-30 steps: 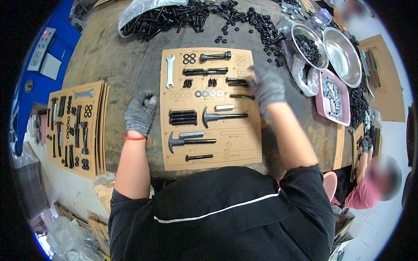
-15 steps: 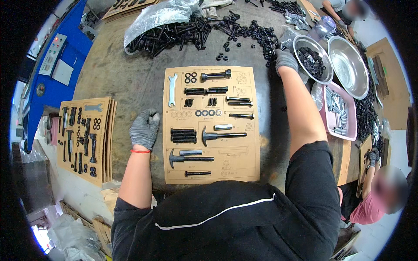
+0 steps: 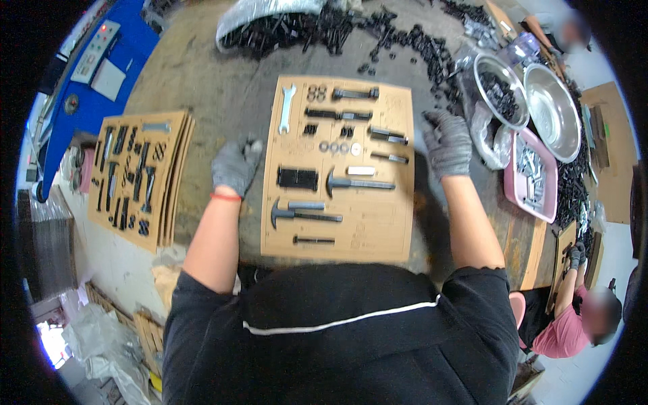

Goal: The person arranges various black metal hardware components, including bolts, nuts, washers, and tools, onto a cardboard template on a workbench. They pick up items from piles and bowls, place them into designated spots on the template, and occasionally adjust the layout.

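Observation:
A brown cardboard panel (image 3: 378,233) lies on the table before me. It carries a silver open-end wrench (image 3: 287,109), black bolts (image 3: 355,94), washers (image 3: 335,148), T-shaped black pieces (image 3: 361,183) and silver sleeves (image 3: 360,171). My left hand (image 3: 234,167), in a grey glove, is closed beside the panel's left edge, fingers curled; whatever they hold, if anything, is too small to make out. Off the panel's right edge my right hand (image 3: 448,145), also grey-gloved, is closed with bent fingers. Its fingertips are blurred, and their contents cannot be made out.
Loaded cardboard panels (image 3: 172,202) are stacked at left. Black bolts (image 3: 277,34) spill from a plastic bag at the back. At right stand a metal bowl of black nuts (image 3: 498,94), another metal bowl (image 3: 550,111) and a pink tray (image 3: 513,192) of silver sleeves. A co-worker (image 3: 563,327) sits at far right.
My right hand has come back from the loose black parts by the bowl toward the panel's right edge. My left hand stays beside the panel. The whole view has shifted.

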A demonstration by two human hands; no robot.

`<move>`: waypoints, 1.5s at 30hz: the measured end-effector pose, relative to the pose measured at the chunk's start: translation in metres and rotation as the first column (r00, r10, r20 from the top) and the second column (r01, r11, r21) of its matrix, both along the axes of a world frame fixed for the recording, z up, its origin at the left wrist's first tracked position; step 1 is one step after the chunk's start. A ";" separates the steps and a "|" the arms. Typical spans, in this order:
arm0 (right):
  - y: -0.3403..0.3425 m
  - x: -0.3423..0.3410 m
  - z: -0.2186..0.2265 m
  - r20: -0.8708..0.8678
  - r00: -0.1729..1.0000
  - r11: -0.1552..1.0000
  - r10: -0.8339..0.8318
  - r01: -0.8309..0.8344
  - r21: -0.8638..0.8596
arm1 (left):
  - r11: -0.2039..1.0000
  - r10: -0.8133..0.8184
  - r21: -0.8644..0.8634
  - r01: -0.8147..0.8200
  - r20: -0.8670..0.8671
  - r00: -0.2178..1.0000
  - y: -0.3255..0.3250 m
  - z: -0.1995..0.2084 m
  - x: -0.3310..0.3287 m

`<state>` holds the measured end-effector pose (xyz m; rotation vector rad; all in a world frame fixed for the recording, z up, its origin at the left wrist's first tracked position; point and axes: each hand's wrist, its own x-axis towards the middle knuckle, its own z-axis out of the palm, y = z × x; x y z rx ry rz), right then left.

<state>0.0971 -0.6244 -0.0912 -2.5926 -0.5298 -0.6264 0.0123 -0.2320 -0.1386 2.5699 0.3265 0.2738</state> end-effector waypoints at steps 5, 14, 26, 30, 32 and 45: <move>0.041 -0.117 -0.011 -0.383 0.833 0.886 0.399 -0.459 -0.073 | 0.998 -0.048 -0.046 0.049 0.031 0.998 0.011 -0.012 0.004; 0.002 -0.155 -0.028 -0.446 0.873 0.971 0.196 -0.236 -0.035 | 0.997 -0.047 -0.068 0.045 -0.017 0.999 0.009 -0.006 0.001; 0.014 -0.143 -0.045 -0.322 0.885 0.941 0.337 -0.332 0.070 | 0.990 -0.085 -0.108 0.087 0.025 0.996 0.015 -0.013 0.002; 0.012 -0.142 -0.048 -0.276 0.891 0.932 0.360 -0.355 0.070 | 0.995 -0.071 -0.072 0.065 -0.089 0.993 0.005 0.007 -0.001; 0.013 -0.141 -0.047 -0.267 0.893 0.931 0.362 -0.359 0.061 | 0.996 -0.088 -0.028 0.089 0.032 0.996 0.008 -0.001 -0.003; 0.031 -0.142 -0.045 -0.512 0.848 0.847 -0.138 0.369 0.383 | 0.702 -0.034 -0.711 -0.023 -0.066 0.997 -0.043 0.008 -0.025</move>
